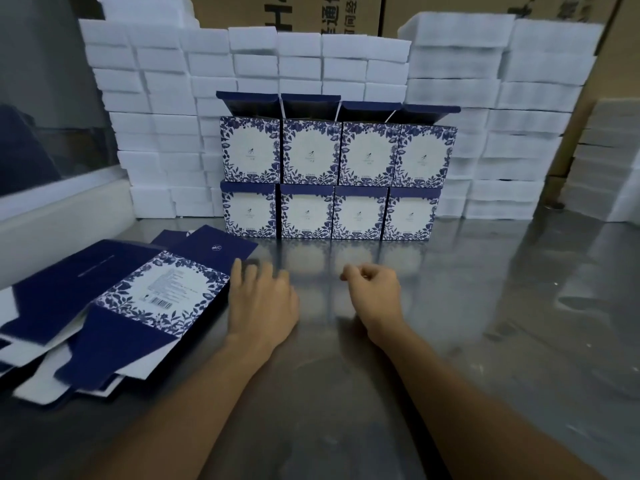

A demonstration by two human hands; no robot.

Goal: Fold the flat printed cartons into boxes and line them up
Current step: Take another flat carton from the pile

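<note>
**Eight boxes up, a ninth carton within reach**

A person works at a steel desk [450, 306] where flat printed cartons [138, 299] lie in a loose pile at the left edge, blue-and-white floral panels and plain navy flaps fanned over one another. The left hand [263, 303] sits just beside the top carton's near-right edge, fingers [242, 271] spread and relaxed, gripping nothing; whether the fingertips touch the navy flap behind them is hard to tell through the blur. The right hand [374, 292] hovers over bare steel toward the middle of the desk, fingers loosely curled and empty.

At the far edge, eight folded boxes [332, 178] stand in two rows of four, the upper row with lids [337, 105] standing open, backed by stacks of white foam blocks [173, 109] and brown shipping cases [287, 12].

The step in hand appears to be fetching the next flat carton. That move calls for the left hand to slide the top sheet free of the pile without dragging its neighbours, then for both hands to square it open on the steel.
</note>
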